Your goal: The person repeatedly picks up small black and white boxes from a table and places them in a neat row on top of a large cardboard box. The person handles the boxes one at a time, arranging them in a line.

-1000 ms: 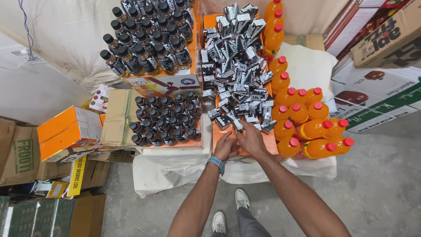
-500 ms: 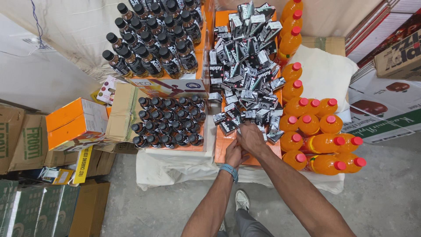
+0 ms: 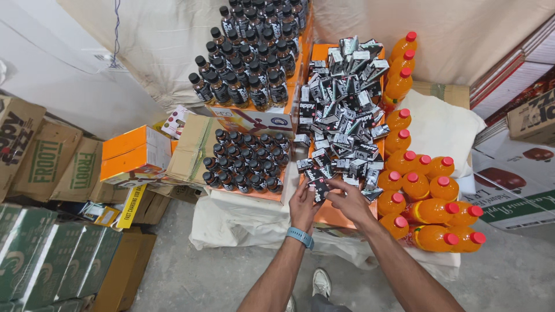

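Both my hands meet over the near end of a heap of small black-and-silver drink cartons [image 3: 345, 118] lying on an orange surface [image 3: 331, 215]. My left hand [image 3: 302, 206], with a blue band at the wrist, and my right hand [image 3: 346, 202] together hold one small dark carton [image 3: 319, 186] between the fingertips. The carton sits just above the near edge of the heap. Dark cola bottles [image 3: 245, 162] stand in rows directly left of my hands.
Orange drink bottles with red caps [image 3: 425, 196] stand and lie to the right. More dark bottles [image 3: 251, 58] fill a tray behind. Cardboard boxes [image 3: 46, 164] and orange cartons [image 3: 130, 153] are stacked left; green packs [image 3: 40, 254] sit at bottom left. White cloth [image 3: 243, 222] covers the stand's front.
The view has swung slightly right and closer. My hands have stayed at the near end of the carton heap, and now both pinch one small carton together.
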